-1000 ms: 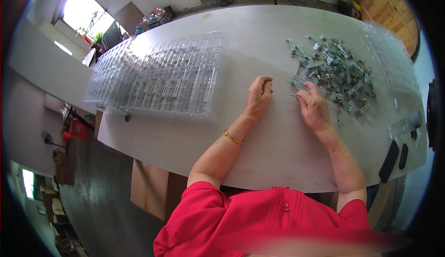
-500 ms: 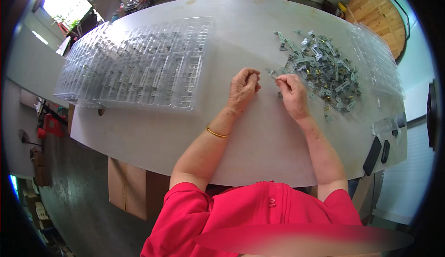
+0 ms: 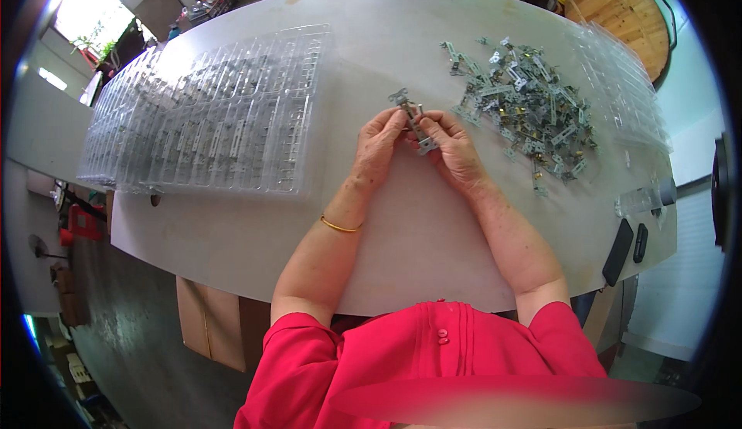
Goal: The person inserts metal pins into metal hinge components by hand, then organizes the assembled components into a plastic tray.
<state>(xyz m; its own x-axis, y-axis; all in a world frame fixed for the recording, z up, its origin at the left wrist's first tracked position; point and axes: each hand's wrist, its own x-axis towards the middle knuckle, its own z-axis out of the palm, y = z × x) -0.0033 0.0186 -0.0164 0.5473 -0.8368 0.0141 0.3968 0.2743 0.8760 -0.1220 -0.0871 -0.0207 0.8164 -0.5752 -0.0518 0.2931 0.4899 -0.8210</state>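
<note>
Between my two hands, over the middle of the table, is a small grey metal bracket assembly (image 3: 413, 122). It tilts from upper left to lower right, and a thin pin or screw sticks up beside it. My left hand (image 3: 376, 149) pinches its left side with thumb and fingers. From the other side my right hand (image 3: 459, 157) grips it near the lower end. Fingers cover part of the bracket. A heap of similar metal brackets (image 3: 533, 104), some with brass-coloured bits, lies to the right of my hands.
Stacked clear plastic trays (image 3: 303, 151) with metal parts in their compartments stand at the left. More clear trays (image 3: 622, 89) lie at the far right. A clear bottle (image 3: 640, 201), a black phone (image 3: 617, 253) and a small black object (image 3: 641, 243) rest near the right edge.
My right hand has come left from beside the heap, carrying a metal bracket to my left hand. Both hands now hold it. The view has shifted slightly.
</note>
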